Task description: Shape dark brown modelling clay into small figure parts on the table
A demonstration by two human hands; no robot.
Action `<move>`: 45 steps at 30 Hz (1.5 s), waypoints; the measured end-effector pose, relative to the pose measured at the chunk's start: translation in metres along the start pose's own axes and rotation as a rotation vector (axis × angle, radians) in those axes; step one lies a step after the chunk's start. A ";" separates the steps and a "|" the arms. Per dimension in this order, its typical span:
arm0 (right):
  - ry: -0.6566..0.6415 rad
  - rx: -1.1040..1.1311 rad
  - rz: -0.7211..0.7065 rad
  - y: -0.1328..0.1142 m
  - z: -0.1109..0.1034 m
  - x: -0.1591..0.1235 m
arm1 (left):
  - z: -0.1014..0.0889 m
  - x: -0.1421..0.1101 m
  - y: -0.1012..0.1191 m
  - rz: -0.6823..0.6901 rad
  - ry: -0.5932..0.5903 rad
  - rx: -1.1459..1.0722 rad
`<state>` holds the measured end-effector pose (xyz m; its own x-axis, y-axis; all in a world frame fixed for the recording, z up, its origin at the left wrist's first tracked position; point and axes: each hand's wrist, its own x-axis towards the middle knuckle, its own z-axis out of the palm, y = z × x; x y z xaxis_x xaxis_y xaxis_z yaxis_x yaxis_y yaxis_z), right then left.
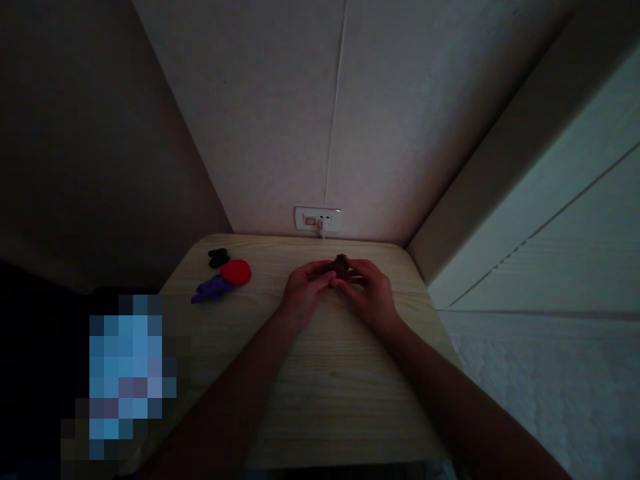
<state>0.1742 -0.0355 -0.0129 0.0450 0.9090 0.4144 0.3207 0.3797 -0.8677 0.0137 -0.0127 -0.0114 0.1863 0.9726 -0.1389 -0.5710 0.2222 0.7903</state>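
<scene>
Between my fingers, near the far side of a pale wooden table (320, 373), is a small dark brown lump (341, 268) with an uneven top; its exact kind I cannot make out. My left hand (306, 287) grips it from the left, thumb and fingers closed on it. From the right, my right hand (369, 288) pinches the same lump, its fingers curled around the far side. Both thumbs meet at its near side, hiding part of it.
To the left lie a flat red disc (236, 272), a purple lumpy piece (213, 289) and small black pieces (219, 257). A wall socket (319, 219) with a plug sits behind the table. A white panel (540, 220) stands on the right. A blurred-out patch covers the lower left.
</scene>
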 end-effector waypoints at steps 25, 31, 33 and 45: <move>-0.077 -0.164 -0.058 0.001 -0.010 0.011 | -0.004 -0.003 0.002 0.033 -0.142 0.222; -0.163 0.219 0.205 -0.003 -0.007 0.009 | -0.004 -0.001 0.000 0.121 -0.169 0.339; -0.157 0.335 0.278 -0.003 -0.004 0.008 | -0.003 -0.001 0.000 0.144 -0.154 0.351; -0.080 0.564 0.505 -0.009 0.004 0.009 | 0.002 -0.004 0.001 0.126 -0.185 0.286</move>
<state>0.1678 -0.0307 -0.0023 -0.0177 0.9972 -0.0728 -0.2540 -0.0749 -0.9643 0.0143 -0.0169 -0.0087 0.2851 0.9566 0.0598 -0.3570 0.0481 0.9329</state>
